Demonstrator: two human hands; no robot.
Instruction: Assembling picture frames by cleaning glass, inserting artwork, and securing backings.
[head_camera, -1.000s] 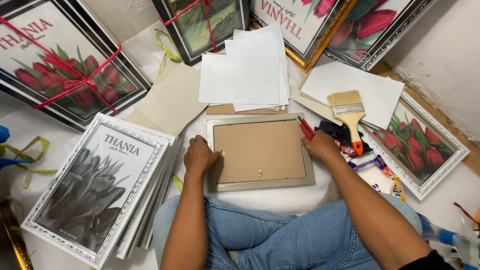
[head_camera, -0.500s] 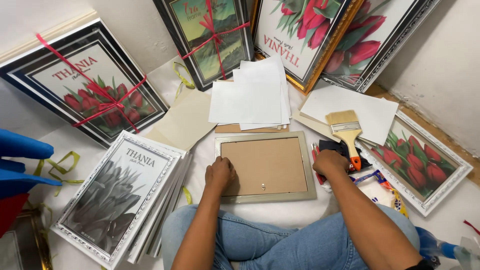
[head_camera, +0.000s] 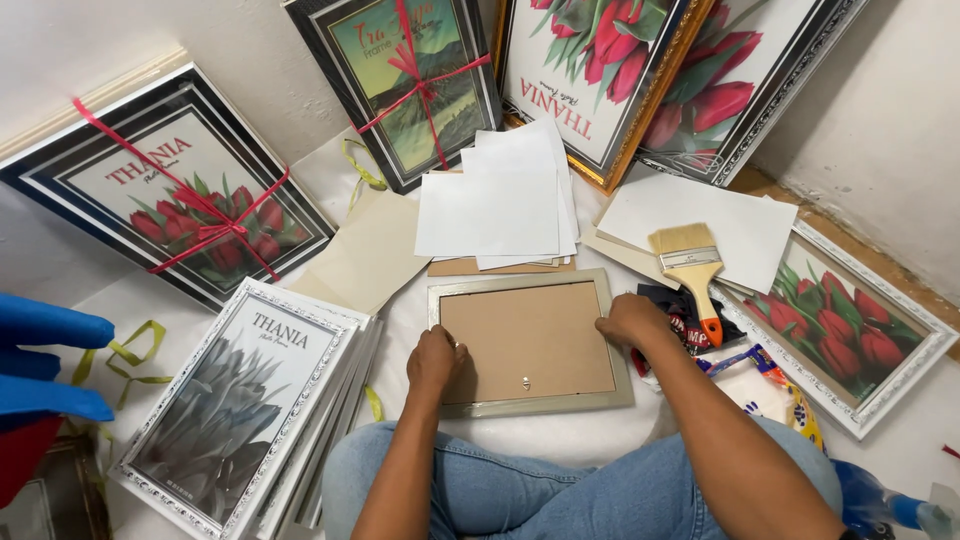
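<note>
A silver picture frame (head_camera: 620, 388) lies face down on the white floor in front of my crossed legs, its brown backing board (head_camera: 528, 338) facing up. My left hand (head_camera: 436, 360) presses on the frame's left edge with the fingers curled. My right hand (head_camera: 632, 320) rests on the right edge, fingers curled over the rim. A small metal hanger sits near the board's lower middle.
A stack of white sheets (head_camera: 500, 200) lies just beyond the frame. A paintbrush (head_camera: 692, 268) with an orange handle tip lies to the right on paper. A pile of white frames (head_camera: 240, 410) is at the left. Tulip pictures lean on the walls; blue plastic (head_camera: 45, 360) at far left.
The view has shifted and the scene sits more centred. My right hand moved from the frame's upper right corner down to its right edge. My left hand stays on the left edge.
</note>
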